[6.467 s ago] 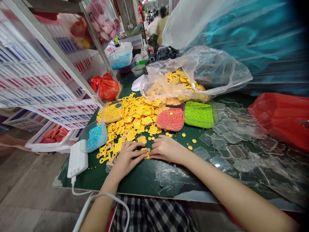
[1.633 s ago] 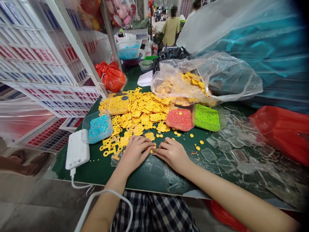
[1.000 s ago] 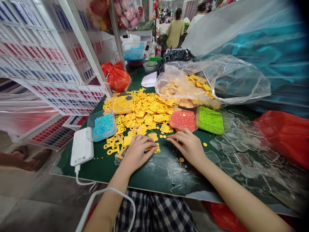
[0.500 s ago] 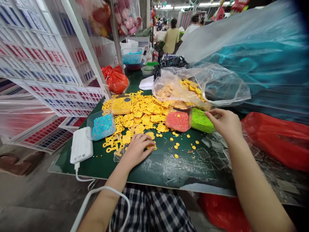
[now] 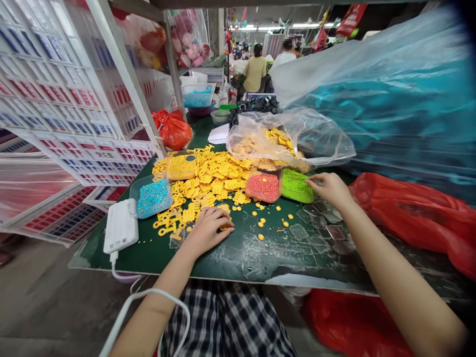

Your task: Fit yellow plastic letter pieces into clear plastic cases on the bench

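Honestly, the risk sits with my right hand point(image 5: 329, 188), which hangs just beside the tray of green beads point(image 5: 296, 186) with thumb and fingertips drawn together over the clear covers point(image 5: 323, 218); whether anything is pinched between them I cannot tell. That tray is shallow and heaped to its rim, so a knock from my knuckles or wrist could tip beads out over the counter point(image 5: 230, 260), and they would roll in among the covers or off the edge. The covers overlap loosely and look slippery, so lifting one may drag its neighbours along. My left hand point(image 5: 208, 230) lies flat, fingers close together, pressing on a yellow piece point(image 5: 224, 224) at the front of the pile of yellow pieces point(image 5: 211, 179). If that pressure eases the piece could skid, and my forearm is close enough to sweep the loose yellow discs point(image 5: 262, 221) about. As for containers, four shallow clear trays ring the pile: green beads at the right, the tray of red beads point(image 5: 262, 187) touching it, the tray of yellow beads point(image 5: 181, 167) at the back left, and the tray of blue beads point(image 5: 154, 197) at the left, just beside the white power bank point(image 5: 120, 232). Behind them a clear plastic bag point(image 5: 316, 144) lies open on its side with more yellow pieces inside, and a red bag point(image 5: 409, 215) is slumped at my right, contents hidden.
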`<control>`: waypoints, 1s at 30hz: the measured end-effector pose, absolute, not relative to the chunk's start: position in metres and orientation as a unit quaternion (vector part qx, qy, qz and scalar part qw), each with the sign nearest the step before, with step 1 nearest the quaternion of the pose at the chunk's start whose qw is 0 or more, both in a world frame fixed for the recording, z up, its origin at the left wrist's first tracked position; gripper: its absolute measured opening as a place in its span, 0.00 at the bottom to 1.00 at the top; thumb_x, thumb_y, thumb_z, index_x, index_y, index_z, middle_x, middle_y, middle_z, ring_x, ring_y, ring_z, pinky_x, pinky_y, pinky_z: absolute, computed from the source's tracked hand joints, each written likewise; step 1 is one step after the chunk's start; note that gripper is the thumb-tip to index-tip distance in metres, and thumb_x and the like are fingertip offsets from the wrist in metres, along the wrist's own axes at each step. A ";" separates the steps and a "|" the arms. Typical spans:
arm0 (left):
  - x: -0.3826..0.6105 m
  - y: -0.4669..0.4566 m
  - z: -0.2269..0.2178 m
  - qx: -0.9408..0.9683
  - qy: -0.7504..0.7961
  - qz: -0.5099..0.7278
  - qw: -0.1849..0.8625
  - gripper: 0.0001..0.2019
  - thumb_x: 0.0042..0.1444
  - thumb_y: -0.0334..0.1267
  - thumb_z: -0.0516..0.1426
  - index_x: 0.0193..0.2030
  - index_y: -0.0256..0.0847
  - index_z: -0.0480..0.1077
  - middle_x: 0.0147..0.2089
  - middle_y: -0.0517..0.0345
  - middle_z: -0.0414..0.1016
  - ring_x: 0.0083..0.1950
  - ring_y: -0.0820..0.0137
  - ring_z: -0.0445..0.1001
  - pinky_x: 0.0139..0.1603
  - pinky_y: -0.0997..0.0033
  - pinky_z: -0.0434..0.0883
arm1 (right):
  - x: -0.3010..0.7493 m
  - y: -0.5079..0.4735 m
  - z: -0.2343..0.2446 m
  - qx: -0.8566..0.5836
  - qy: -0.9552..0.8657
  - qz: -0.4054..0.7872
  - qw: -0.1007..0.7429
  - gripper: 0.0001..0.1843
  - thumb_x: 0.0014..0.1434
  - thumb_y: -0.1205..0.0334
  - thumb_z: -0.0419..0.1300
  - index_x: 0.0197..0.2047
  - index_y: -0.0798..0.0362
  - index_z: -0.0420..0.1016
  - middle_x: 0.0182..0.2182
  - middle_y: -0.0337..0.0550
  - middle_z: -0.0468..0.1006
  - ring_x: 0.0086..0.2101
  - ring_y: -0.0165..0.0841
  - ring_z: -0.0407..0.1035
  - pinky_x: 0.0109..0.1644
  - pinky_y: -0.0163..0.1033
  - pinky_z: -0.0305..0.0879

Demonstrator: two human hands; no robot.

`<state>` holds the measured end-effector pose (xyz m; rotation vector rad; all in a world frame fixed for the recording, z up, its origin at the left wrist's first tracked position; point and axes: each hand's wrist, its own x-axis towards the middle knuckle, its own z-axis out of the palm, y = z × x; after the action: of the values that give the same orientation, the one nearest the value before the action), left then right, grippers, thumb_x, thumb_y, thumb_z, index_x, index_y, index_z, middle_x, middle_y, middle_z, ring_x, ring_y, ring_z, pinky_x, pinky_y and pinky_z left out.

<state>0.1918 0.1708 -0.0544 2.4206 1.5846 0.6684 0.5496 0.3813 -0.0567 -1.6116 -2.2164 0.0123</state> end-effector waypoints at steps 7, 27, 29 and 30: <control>0.192 0.171 -0.057 0.811 0.522 0.256 0.068 0.08 0.62 0.41 0.56 0.37 0.43 0.75 0.42 0.57 0.78 0.47 0.64 0.71 0.51 0.58 0.61 | 0.549 0.369 -0.063 -0.510 -0.785 -0.002 0.351 0.20 0.62 0.49 0.51 0.38 0.54 0.78 0.36 0.50 0.79 0.40 0.42 0.68 0.48 0.48 0.63; 0.365 0.336 -0.013 0.929 0.311 0.187 -0.075 0.10 0.65 0.35 0.52 0.45 0.40 0.74 0.46 0.54 0.78 0.49 0.63 0.70 0.50 0.62 0.61 | 0.573 0.355 -0.056 -0.511 -0.766 -0.074 0.384 0.13 0.64 0.59 0.52 0.34 0.50 0.77 0.34 0.46 0.77 0.40 0.40 0.65 0.46 0.45 0.63; 0.370 0.323 -0.021 0.959 0.229 0.134 -0.103 0.08 0.64 0.35 0.54 0.42 0.40 0.75 0.43 0.56 0.79 0.46 0.65 0.70 0.47 0.64 0.61 | 0.572 0.356 -0.055 -0.505 -0.770 -0.070 0.384 0.13 0.64 0.60 0.52 0.34 0.49 0.77 0.34 0.45 0.77 0.40 0.40 0.65 0.46 0.45 0.63; 0.373 0.319 -0.025 0.966 0.208 0.106 -0.113 0.07 0.64 0.34 0.55 0.41 0.40 0.75 0.41 0.57 0.79 0.44 0.65 0.70 0.45 0.64 0.61 | 0.572 0.355 -0.054 -0.503 -0.771 -0.068 0.385 0.13 0.64 0.60 0.52 0.34 0.49 0.77 0.34 0.45 0.77 0.40 0.40 0.65 0.45 0.45 0.63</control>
<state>0.3725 0.3186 -0.0251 3.2743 0.7044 0.3594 0.5715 0.3553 -0.0540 -1.2807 -1.9640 -0.1724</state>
